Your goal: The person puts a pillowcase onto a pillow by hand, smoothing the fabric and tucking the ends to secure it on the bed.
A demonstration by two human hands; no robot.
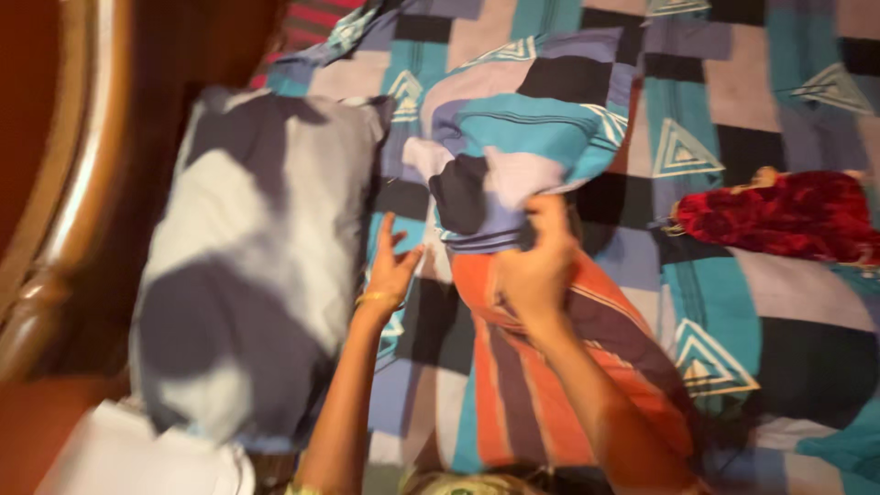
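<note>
Head view: the right hand (536,266) clenches the patterned pillowcase (513,137) partly drawn over the orange striped pillow (541,367); left hand (392,261), fingers spread, released; most pillow remains uncovered.

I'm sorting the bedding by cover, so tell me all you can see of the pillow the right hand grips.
The pillow wears an orange cover with dark and pale stripes, soft cloth. It lies lengthwise on the patterned bedsheet. The right hand pinches its far end, where a blue, black and lilac cover is bunched. The picture is blurred.

Carved wooden headboard (55,183), dim light
</note>
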